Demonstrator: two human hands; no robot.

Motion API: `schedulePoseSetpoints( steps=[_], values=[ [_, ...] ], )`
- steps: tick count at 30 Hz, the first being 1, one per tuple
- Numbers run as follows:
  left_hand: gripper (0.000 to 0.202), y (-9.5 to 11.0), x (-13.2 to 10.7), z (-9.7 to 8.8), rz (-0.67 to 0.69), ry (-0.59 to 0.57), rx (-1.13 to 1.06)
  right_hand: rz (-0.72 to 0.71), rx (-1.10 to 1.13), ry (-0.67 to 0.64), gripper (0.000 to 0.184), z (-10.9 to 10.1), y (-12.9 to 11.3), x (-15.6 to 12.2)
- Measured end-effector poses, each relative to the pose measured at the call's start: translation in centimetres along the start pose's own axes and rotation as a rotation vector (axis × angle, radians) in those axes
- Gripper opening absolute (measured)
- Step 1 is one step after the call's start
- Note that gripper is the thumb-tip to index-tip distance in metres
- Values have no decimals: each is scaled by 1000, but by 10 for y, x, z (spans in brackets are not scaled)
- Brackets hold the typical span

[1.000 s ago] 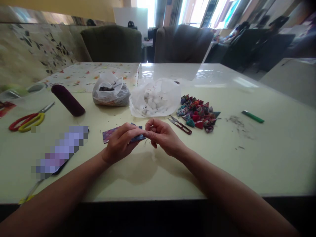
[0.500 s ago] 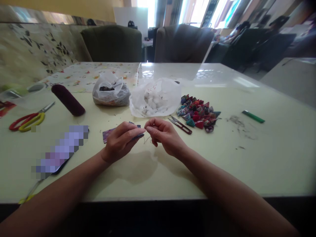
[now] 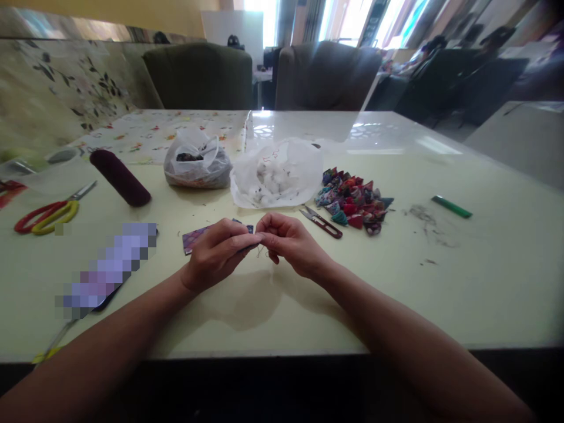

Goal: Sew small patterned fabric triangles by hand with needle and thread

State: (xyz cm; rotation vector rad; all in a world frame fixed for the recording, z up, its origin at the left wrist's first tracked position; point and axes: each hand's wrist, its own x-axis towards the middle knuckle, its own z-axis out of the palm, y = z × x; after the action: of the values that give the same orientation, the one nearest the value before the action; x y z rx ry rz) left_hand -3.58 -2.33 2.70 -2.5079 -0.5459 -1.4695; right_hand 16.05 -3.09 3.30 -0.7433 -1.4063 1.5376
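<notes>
My left hand [image 3: 217,252] pinches a small purple-and-blue patterned fabric piece [image 3: 196,238] just above the pale yellow table [image 3: 462,282]. My right hand [image 3: 291,244] is closed in a pinch right at the fabric's right edge, fingertips meeting those of the left hand. A thin thread hangs between the two hands; whatever the right fingers hold is too small to name. Small red-handled thread snips [image 3: 324,223] lie just right of my right hand. Beside them is a heap of colourful stuffed fabric triangles [image 3: 352,201].
Behind my hands sit a white bag of stuffing [image 3: 275,173] and a smaller plastic bag [image 3: 197,164]. At the left lie a dark maroon roll [image 3: 120,177], red-and-yellow scissors [image 3: 46,214] and a blurred flat object [image 3: 108,270]. A green stick [image 3: 452,207] lies far right.
My right hand lifted slightly away from the fabric, then came back; its fingertips again touch the left hand's at the fabric edge. The left hand barely moved.
</notes>
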Motion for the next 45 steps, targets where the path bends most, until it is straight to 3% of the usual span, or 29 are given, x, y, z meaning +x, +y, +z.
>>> schedulePoseSetpoints(
  steps=[4,10,16,23,30,38,45],
  values=[
    [19,0,1,0,-48,0,-22,-9,-9,13,33,0,1,0],
    [13,-1,4,3,-345,42,-118,-97,-114,96,22,0,1,0],
    [8,4,4,4,-594,-30,-329,-198,-297,128,14,0,0,0],
    [14,8,7,6,-872,-126,-639,-222,-531,129,10,3,-2,-3],
    [14,1,3,8,-1192,-190,-1017,-98,-352,127,16,2,-2,-1],
    [12,-2,-2,10,-1248,-139,-1071,39,-128,113,24,4,2,0],
    [23,-1,4,8,-1415,-108,-994,-31,-311,186,21,0,7,1]
  ],
)
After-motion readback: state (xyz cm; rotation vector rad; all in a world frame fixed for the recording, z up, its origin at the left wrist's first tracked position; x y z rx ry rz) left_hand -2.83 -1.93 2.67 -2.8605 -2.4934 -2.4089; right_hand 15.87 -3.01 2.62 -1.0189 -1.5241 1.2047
